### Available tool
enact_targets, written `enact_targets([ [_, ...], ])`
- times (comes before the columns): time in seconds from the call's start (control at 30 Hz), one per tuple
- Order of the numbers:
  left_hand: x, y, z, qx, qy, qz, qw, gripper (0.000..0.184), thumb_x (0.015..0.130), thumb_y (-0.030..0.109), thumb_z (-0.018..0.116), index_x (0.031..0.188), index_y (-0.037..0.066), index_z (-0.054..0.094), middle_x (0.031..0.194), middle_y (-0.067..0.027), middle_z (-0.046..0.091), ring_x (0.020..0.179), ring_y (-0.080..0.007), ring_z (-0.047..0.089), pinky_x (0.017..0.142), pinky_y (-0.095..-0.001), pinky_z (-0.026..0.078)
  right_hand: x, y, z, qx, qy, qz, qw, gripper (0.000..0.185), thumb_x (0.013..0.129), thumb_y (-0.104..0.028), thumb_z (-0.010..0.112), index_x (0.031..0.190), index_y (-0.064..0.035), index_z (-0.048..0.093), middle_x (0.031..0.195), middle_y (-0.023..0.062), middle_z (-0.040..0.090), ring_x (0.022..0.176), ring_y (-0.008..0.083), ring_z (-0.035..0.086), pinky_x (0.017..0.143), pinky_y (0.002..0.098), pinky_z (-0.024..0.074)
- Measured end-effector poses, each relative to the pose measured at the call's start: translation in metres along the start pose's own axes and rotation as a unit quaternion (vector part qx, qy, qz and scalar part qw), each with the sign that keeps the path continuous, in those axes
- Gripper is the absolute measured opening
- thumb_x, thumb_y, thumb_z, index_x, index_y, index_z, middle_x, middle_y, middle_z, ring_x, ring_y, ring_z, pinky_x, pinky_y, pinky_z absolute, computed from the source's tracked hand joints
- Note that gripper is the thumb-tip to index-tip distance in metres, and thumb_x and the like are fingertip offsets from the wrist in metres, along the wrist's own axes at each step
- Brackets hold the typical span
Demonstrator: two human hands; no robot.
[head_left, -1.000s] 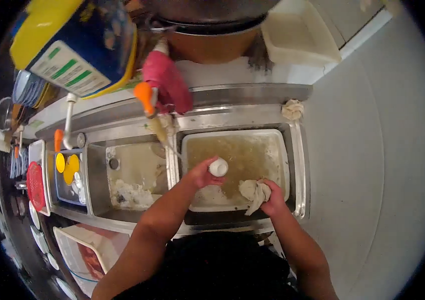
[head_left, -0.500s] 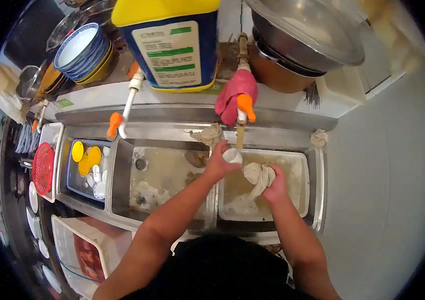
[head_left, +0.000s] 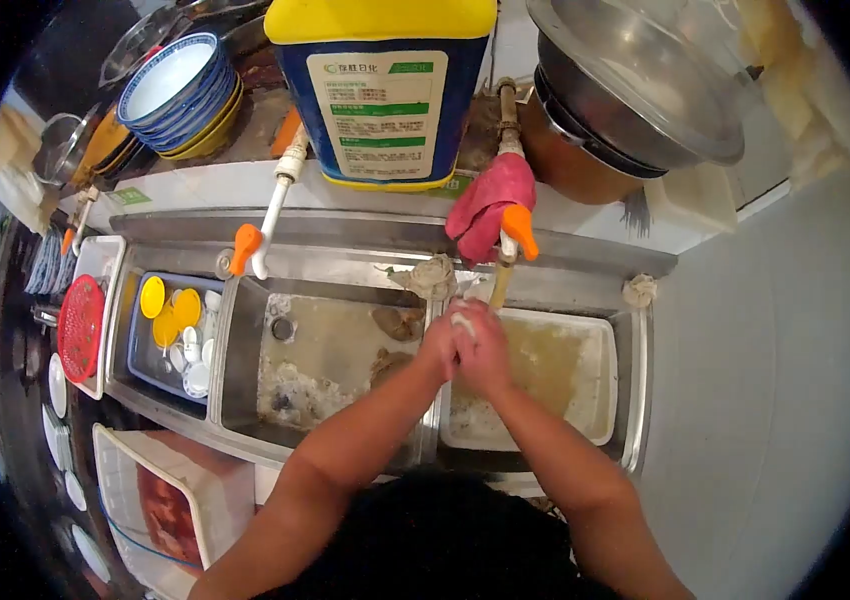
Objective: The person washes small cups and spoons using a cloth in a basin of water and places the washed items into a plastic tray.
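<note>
My left hand (head_left: 439,348) and my right hand (head_left: 486,352) are pressed together above the divider between the middle and right basins. Both are closed. A pale bit of cloth (head_left: 462,322) shows between the fingers; the small white cup is hidden by my hands. Just beyond them, a bunched beige rag (head_left: 431,277) rests on the sink's back ledge. To the right, a white tub (head_left: 600,378) of cloudy water sits in the basin, below a tap with an orange handle (head_left: 519,230) and a pink cloth (head_left: 485,205).
The middle basin (head_left: 330,330) holds murky water and brownish lumps. A blue-grey tub (head_left: 133,345) with yellow and white dishes stands left, near a red colander (head_left: 81,330). A large blue-yellow jug (head_left: 380,110), stacked bowls (head_left: 170,95) and metal pots (head_left: 635,90) crowd the back shelf.
My right hand has moved left with the cloth to meet my left hand, which held the white cup. The cup has gone out of sight between them. The view has shifted slightly.
</note>
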State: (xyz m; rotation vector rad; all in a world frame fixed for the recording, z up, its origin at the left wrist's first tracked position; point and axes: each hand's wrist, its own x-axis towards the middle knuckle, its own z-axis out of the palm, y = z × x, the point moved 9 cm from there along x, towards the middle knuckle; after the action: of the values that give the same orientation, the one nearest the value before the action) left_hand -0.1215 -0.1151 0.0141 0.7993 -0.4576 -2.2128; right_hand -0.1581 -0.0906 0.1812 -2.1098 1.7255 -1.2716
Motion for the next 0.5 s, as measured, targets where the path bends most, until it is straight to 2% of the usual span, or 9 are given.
enact_targets([
  [0.03,-0.008,0.007,0.013,0.000,0.000,0.001,1.000,0.033,0.095,0.036,0.043,0.114,0.011,0.054,0.102,-0.0054,0.060,0.086,-0.0195,0.061,0.071,-0.0345,0.051,0.004,0.046,0.003,0.094,-0.017,0.273,0.957,0.030,0.087,-0.019,0.053,0.111,-0.0013,0.055,0.113,0.0203,0.057,0.098,0.0308,0.058,0.086,0.0386,0.0458],
  [0.07,-0.018,0.010,0.016,-0.017,0.057,-0.004,0.998,0.032,0.095,0.034,0.042,0.114,0.010,0.054,0.103,-0.0061,0.060,0.092,-0.0200,0.059,0.078,-0.0348,0.049,-0.023,0.077,0.015,0.179,-0.032,0.524,0.832,0.030,0.086,-0.019,0.055,0.109,-0.0011,0.056,0.110,0.0204,0.058,0.098,0.0322,0.057,0.086,0.0387,0.0450],
  [0.13,-0.025,0.008,0.017,-0.034,0.114,-0.010,0.993,0.030,0.096,0.031,0.042,0.113,0.009,0.053,0.105,-0.0068,0.060,0.097,-0.0205,0.057,0.086,-0.0350,0.046,-0.037,0.116,0.036,0.202,-0.019,0.514,0.833,0.029,0.085,-0.021,0.056,0.107,-0.0017,0.057,0.105,0.0201,0.060,0.094,0.0323,0.059,0.084,0.0387,0.0454],
  [0.2,-0.023,0.016,-0.002,0.073,0.200,0.050,0.976,0.032,0.094,0.034,0.042,0.114,0.010,0.052,0.091,-0.0033,0.059,0.076,-0.0142,0.059,0.067,-0.0311,0.050,-0.044,0.122,0.043,0.225,-0.004,0.502,0.835,0.029,0.084,-0.023,0.057,0.104,-0.0023,0.058,0.099,0.0197,0.062,0.090,0.0325,0.060,0.082,0.0387,0.0458],
  [0.27,-0.006,-0.002,-0.014,0.025,0.153,0.033,0.987,0.035,0.094,0.037,0.042,0.115,0.010,0.051,0.093,-0.0031,0.058,0.076,-0.0136,0.057,0.067,-0.0310,0.049,-0.013,0.048,0.020,0.045,0.021,0.152,0.987,0.033,0.080,-0.021,0.062,0.107,-0.0028,0.060,0.097,0.0167,0.062,0.091,0.0315,0.060,0.080,0.0378,0.0476],
  [0.33,-0.003,-0.006,-0.001,-0.020,0.104,0.016,0.994,0.038,0.094,0.040,0.043,0.116,0.009,0.051,0.095,-0.0029,0.058,0.076,-0.0131,0.056,0.068,-0.0309,0.048,-0.010,0.077,0.019,0.041,0.034,0.222,0.974,0.028,0.080,-0.021,0.061,0.100,-0.0013,0.060,0.086,0.0125,0.062,0.083,0.0282,0.061,0.074,0.0369,0.0491],
  [0.37,-0.016,0.003,0.011,-0.007,0.153,0.030,0.988,0.039,0.094,0.041,0.043,0.117,0.010,0.050,0.097,-0.0030,0.057,0.081,-0.0134,0.055,0.072,-0.0314,0.047,-0.032,0.133,0.037,0.275,0.075,0.369,0.885,0.026,0.081,-0.022,0.059,0.097,-0.0010,0.060,0.086,0.0114,0.062,0.082,0.0266,0.061,0.073,0.0375,0.0493],
  [0.43,-0.031,0.012,0.027,0.040,0.157,0.031,0.986,0.037,0.094,0.041,0.045,0.113,0.011,0.055,0.105,-0.0028,0.056,0.096,-0.0155,0.052,0.084,-0.0323,0.044,-0.057,0.139,0.059,0.540,0.123,0.608,0.570,0.024,0.082,-0.023,0.057,0.091,-0.0014,0.060,0.084,0.0081,0.060,0.074,0.0219,0.060,0.067,0.0372,0.0493],
  [0.5,-0.006,0.004,0.010,0.151,0.117,0.079,0.978,0.035,0.093,0.037,0.048,0.110,0.008,0.057,0.101,-0.0044,0.058,0.094,-0.0153,0.054,0.084,-0.0318,0.044,-0.063,0.153,0.061,0.536,0.137,0.618,0.559,0.025,0.083,-0.023,0.056,0.093,-0.0012,0.059,0.084,0.0088,0.060,0.073,0.0227,0.060,0.066,0.0370,0.0497],
])
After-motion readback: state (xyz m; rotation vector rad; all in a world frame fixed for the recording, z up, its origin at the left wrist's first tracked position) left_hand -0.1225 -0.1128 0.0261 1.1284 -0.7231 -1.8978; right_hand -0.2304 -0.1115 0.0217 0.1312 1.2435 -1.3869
